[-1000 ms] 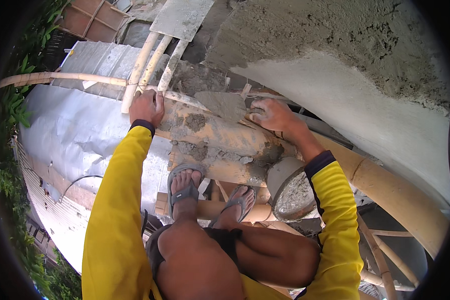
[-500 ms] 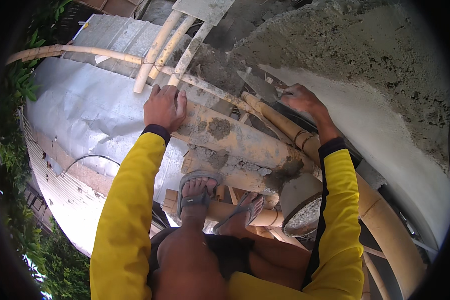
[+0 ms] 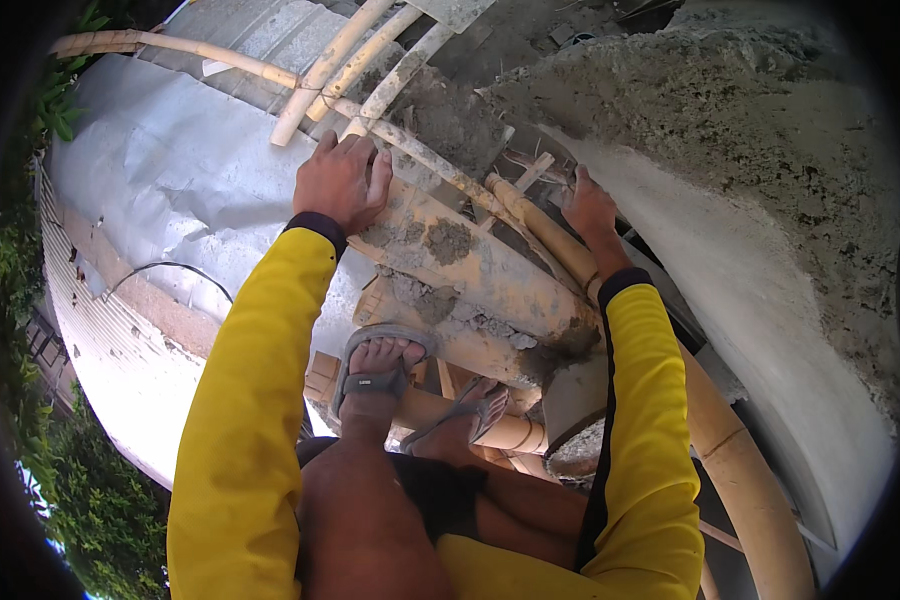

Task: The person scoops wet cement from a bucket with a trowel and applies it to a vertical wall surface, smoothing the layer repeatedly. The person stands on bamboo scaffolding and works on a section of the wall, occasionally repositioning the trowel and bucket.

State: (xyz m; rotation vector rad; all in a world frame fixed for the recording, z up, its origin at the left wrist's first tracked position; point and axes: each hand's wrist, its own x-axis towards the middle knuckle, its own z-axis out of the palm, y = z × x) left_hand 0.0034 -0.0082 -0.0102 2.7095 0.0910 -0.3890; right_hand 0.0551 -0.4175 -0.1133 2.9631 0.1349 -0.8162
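Note:
My left hand (image 3: 344, 180) is curled over the far-left end of a mortar-stained wooden plank (image 3: 490, 260), gripping its edge. Over bamboo poles to the right, my right hand (image 3: 589, 210) is closed as it was around a trowel's handle; the trowel's blade hardly shows from this angle. Dried and wet mortar (image 3: 448, 241) sticks to the plank. My sandalled feet (image 3: 380, 365) rest on the boards and bamboo below. A mortar-crusted round container (image 3: 576, 420) sits beside my right forearm, partly hidden by it.
At right stands a wall, smooth pale below and rough wet plaster (image 3: 750, 150) above. A thick bamboo pole (image 3: 735, 450) runs beside it. Tied bamboo poles (image 3: 335, 75) cross ahead. Silver metal sheeting (image 3: 170, 170) lies lower left, with foliage (image 3: 100, 500) beyond.
My right hand has turned, its knuckles now up, and the trowel's blade has swung out of clear sight. The view has shifted slightly. My left hand keeps its hold on the plank.

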